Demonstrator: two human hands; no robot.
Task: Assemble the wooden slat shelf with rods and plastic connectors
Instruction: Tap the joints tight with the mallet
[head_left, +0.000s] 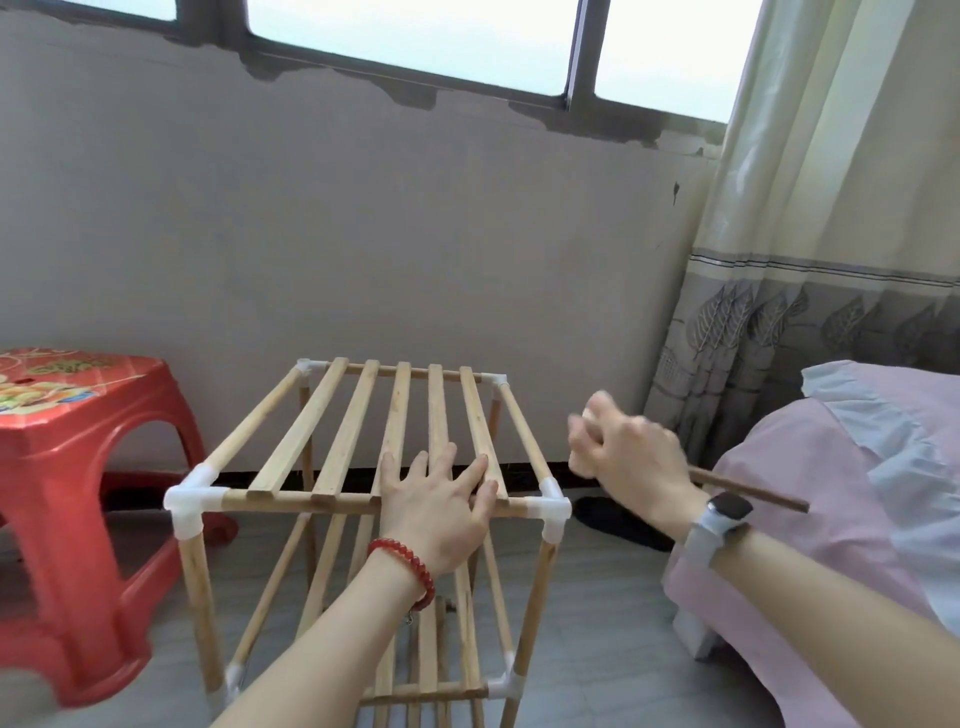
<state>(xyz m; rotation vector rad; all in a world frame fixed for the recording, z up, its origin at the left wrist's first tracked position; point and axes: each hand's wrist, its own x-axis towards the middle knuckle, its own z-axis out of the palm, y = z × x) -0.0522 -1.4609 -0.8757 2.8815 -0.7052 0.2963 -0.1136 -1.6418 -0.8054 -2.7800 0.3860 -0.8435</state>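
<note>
The shelf (363, 493) stands on the floor between the red stool (78, 467) and the bed (857, 493). Our left hand (441, 499) lies flat, fingers spread, on the top slats (395, 415). Our right hand (623, 447), blurred, grips a dark rod (753, 491). We judge we're steadying the shelf; next, the rod needs a connector (553, 506).

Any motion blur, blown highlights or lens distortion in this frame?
Head view: right hand smeared by motion, left hand on the slats sharp; window blown out white; wide-angle bending curves the curtain and wall edges.
</note>
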